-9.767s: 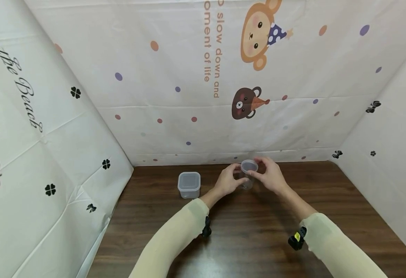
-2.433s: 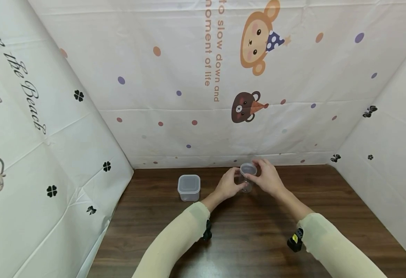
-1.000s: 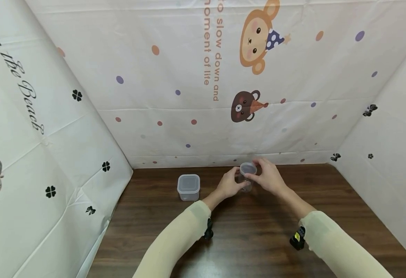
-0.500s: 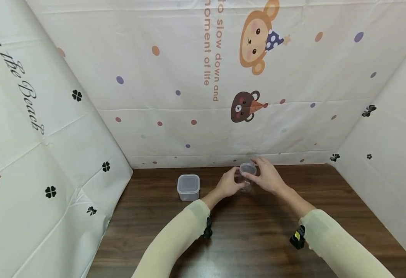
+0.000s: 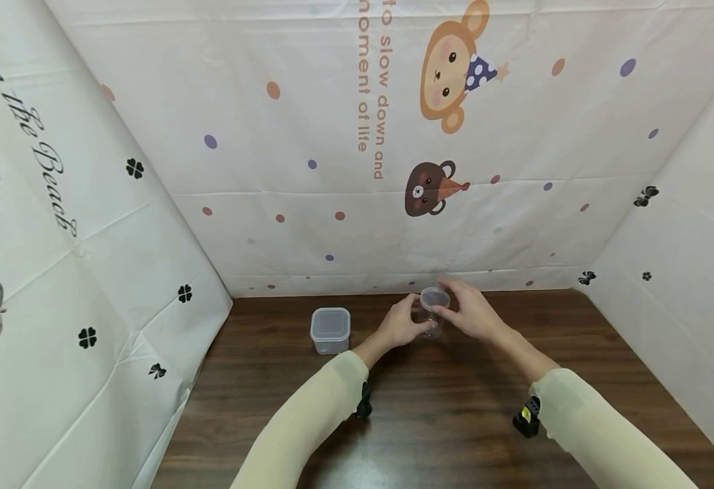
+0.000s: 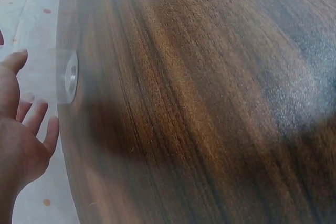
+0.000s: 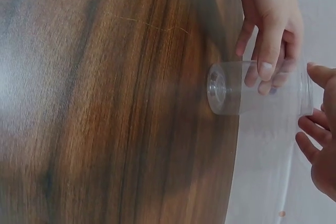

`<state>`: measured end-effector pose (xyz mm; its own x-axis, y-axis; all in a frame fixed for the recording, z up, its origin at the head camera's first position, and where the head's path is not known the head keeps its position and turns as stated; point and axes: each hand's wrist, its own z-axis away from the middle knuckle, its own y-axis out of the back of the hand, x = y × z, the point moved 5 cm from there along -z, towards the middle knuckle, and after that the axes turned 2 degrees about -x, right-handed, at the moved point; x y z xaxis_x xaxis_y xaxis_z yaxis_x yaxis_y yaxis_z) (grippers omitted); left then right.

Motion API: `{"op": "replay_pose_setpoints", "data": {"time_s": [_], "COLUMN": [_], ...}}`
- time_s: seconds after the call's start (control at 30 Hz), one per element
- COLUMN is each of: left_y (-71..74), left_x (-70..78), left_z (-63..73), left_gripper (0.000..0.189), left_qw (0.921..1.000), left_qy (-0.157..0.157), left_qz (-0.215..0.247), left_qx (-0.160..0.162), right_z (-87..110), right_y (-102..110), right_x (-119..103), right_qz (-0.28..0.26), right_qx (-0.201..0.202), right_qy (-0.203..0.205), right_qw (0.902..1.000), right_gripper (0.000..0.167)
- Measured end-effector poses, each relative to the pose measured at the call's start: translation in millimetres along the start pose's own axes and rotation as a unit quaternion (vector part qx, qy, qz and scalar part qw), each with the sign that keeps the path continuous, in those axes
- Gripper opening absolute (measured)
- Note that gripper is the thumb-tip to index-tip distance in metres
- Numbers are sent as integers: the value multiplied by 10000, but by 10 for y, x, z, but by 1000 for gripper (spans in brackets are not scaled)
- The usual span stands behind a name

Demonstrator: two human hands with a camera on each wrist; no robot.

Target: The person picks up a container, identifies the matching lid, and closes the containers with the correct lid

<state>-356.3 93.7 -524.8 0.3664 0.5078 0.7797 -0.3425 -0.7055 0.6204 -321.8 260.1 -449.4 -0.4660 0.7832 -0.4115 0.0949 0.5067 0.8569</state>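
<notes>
A clear plastic jar [image 5: 433, 328] with a round translucent lid [image 5: 435, 297] stands upright near the back edge of the table. My left hand [image 5: 398, 324] grips its side from the left, the thumb in front and the fingers behind. From the right, my right hand [image 5: 473, 312] holds the lid around its rim with thumb and fingers. In the right wrist view the see-through jar [image 7: 231, 90] shows my left fingers behind it; nothing can be made out inside. Part of the jar [image 6: 67, 77] appears at the left in the left wrist view.
A square translucent container [image 5: 331, 329] with a lid stands left of my left hand. Dark wood-grain table [image 5: 430, 428] lies beneath everything. A printed white cloth [image 5: 332, 136] rises behind and on both sides, close behind the jar.
Both hands stay on the jar and lid, with slight shifts of the right fingers round the rim. The whole view has shifted a little. The square container stays in place.
</notes>
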Motion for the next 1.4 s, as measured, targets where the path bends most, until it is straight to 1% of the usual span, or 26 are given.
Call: {"op": "replay_pose_setpoints", "data": {"time_s": [0.33,0.53,0.77,0.87,1.03,1.23,1.4], "left_y": [-18,-31,-39,-37,-31,-35,-38], "left_x": [-2,-13,-20,-28,-36,-31,-32], "left_z": [24,21,16,9,5,2,9], "left_gripper": [64,63,64,64,65,65,65], "left_qw": [10000,9999,9999,9999,9999,10000,10000], "left_qy": [56,17,-20,17,81,50,76], "left_qz": [-31,5,75,59,32,33,20], "left_qx": [48,110,97,104,66,38,20], "right_z": [1,3,8,-1,-22,-10,2], "right_y": [-39,-54,-59,-60,-50,3,34], "right_x": [-31,-29,-40,-34,-19,4,19], "right_qz": [-12,-41,-69,-35,-59,-228,-371], "right_qx": [374,461,483,409,140,-201,-456], "right_qy": [-353,-512,-560,-546,-414,-194,-196], "right_qw": [9987,9976,9972,9977,9990,9993,9981], "right_gripper": [69,68,67,69,74,69,65]}}
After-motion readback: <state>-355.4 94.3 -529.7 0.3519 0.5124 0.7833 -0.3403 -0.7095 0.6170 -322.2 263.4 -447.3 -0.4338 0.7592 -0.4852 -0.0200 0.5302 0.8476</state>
